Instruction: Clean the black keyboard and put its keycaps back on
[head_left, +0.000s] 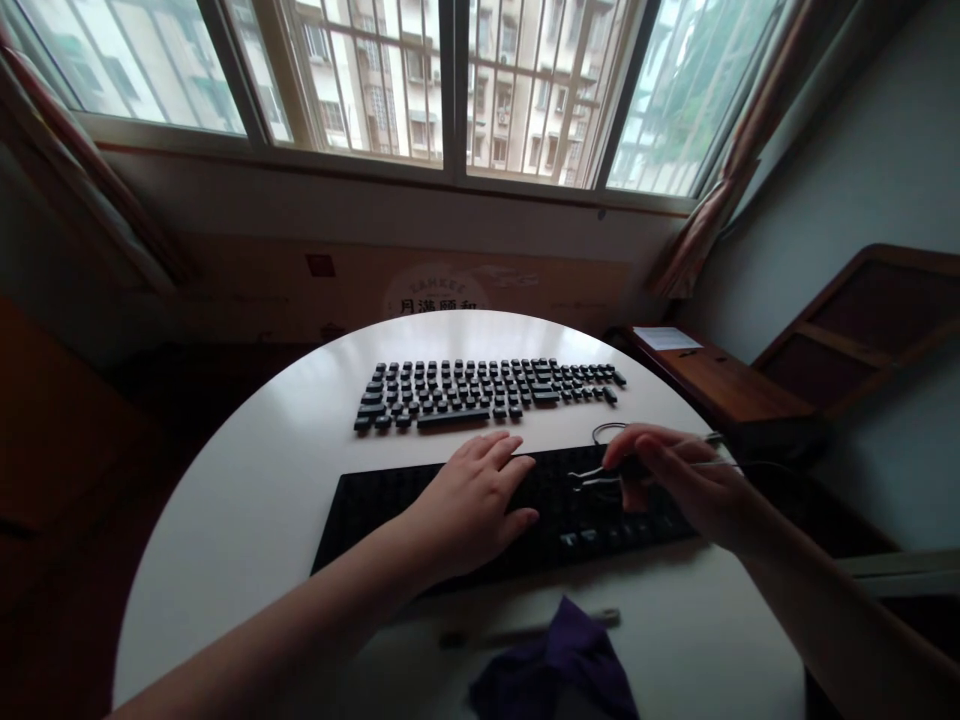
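A black keyboard base (375,510) with its caps stripped lies on a round white table (255,480). My left hand (469,505) rests flat on the middle of the base, fingers stretched out. My right hand (675,480) is closed round a wire keycap puller (592,477), whose metal loops point left over the right part of the base. Several removed black keycaps (487,390) are laid out in keyboard order on the table behind the base.
A purple cloth (559,670) and a thin brush-like stick (525,630) lie at the table's near edge. A dark cable loop (606,432) sits behind my right hand. A wooden side table (712,375) with a paper stands to the right; windows fill the back wall.
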